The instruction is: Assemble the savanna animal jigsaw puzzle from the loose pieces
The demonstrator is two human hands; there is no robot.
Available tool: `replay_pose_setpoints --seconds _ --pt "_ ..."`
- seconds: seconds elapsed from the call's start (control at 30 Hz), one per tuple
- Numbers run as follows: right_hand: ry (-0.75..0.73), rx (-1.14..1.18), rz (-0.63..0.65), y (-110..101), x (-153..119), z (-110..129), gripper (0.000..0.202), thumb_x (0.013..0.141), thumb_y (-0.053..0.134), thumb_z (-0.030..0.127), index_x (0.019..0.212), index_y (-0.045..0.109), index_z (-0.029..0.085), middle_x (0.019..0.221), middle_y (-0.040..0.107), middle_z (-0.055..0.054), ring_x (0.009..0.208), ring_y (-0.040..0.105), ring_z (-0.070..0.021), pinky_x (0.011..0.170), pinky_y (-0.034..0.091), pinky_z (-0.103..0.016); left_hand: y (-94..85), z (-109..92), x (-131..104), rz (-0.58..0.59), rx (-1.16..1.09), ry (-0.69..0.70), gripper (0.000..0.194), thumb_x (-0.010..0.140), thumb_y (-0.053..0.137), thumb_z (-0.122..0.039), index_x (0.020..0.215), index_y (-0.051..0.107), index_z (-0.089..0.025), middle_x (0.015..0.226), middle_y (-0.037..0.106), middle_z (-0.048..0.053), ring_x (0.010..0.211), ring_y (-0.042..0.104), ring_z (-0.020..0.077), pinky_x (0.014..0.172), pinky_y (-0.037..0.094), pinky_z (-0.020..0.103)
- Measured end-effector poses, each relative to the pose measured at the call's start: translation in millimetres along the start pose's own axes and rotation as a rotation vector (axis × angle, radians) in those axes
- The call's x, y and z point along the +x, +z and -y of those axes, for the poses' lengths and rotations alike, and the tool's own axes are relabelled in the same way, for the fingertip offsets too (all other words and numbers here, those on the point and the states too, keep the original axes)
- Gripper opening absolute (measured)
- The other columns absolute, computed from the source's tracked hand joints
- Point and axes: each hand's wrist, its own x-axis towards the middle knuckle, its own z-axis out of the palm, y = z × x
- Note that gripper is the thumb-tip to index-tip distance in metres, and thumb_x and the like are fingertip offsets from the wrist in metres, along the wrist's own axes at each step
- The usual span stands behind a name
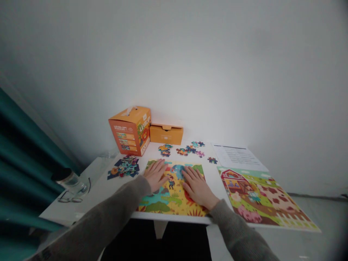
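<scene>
A colourful jigsaw puzzle (168, 197) with a yellow ground, an elephant and a crocodile lies flat at the table's front edge. My left hand (156, 175) rests on its upper left part, fingers stretched out. On its right half lies my right hand (199, 188), palm down with the fingers spread. Neither hand holds anything. Loose puzzle pieces (126, 166) are heaped left of the puzzle. Behind it, more loose pieces (190, 149) lie in small groups, and one piece (212, 160) sits apart at the right.
An orange puzzle box (130, 130) and a lower orange box (166, 134) stand against the wall. A farm picture (261, 197) and a printed sheet (239, 156) lie at the right. Glasses (71, 199) and a dark-lidded clear jar (74, 183) are at the left.
</scene>
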Motion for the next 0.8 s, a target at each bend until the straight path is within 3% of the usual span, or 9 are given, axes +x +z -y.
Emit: replay_pose_setpoints --seconds 0.13,0.23,0.5,0.8 --pt "0.14 -0.058 0.019 -6.9 -7.0 -10.4 0.056 0.104 0.03 0.05 0.151 0.042 0.024 0.162 0.032 -0.005 0.151 0.022 -0.0276 0.123 0.011 -0.055 -8.7 27.4 -22.6 -0.018 0.012 -0.026 0.056 0.098 0.041 -0.048 0.148 0.045 -0.022 0.156 0.04 0.012 0.145 0.034 0.0293 0.119 0.029 0.049" --pt "0.215 -0.081 0.047 -6.4 -15.0 -14.2 0.058 0.103 0.028 0.055 0.153 0.039 0.028 0.164 0.028 -0.003 0.152 0.019 -0.0281 0.122 0.011 -0.058 -3.9 33.0 -36.5 -0.058 0.028 -0.019 0.054 0.097 0.044 -0.048 0.145 0.049 -0.024 0.153 0.045 0.011 0.14 0.039 0.0297 0.116 0.034 0.048" --pt "0.187 -0.1 0.079 2.4 -21.6 -14.1 0.066 0.103 0.024 0.057 0.158 0.027 0.021 0.166 0.018 -0.009 0.154 0.015 -0.0244 0.123 0.012 -0.048 10.8 16.3 -49.6 -0.023 0.092 -0.019 0.059 0.1 0.036 -0.047 0.151 0.041 -0.018 0.161 0.035 0.011 0.149 0.028 0.0283 0.121 0.023 0.05" --pt "0.135 -0.142 0.083 4.8 -18.1 -6.3 0.065 0.102 0.024 0.057 0.159 0.025 0.025 0.166 0.014 -0.009 0.154 0.011 -0.0292 0.121 0.008 -0.056 9.3 10.2 -50.7 -0.005 0.135 0.004 0.063 0.1 0.033 -0.052 0.153 0.037 -0.018 0.163 0.029 0.011 0.152 0.023 0.0267 0.123 0.011 0.051"
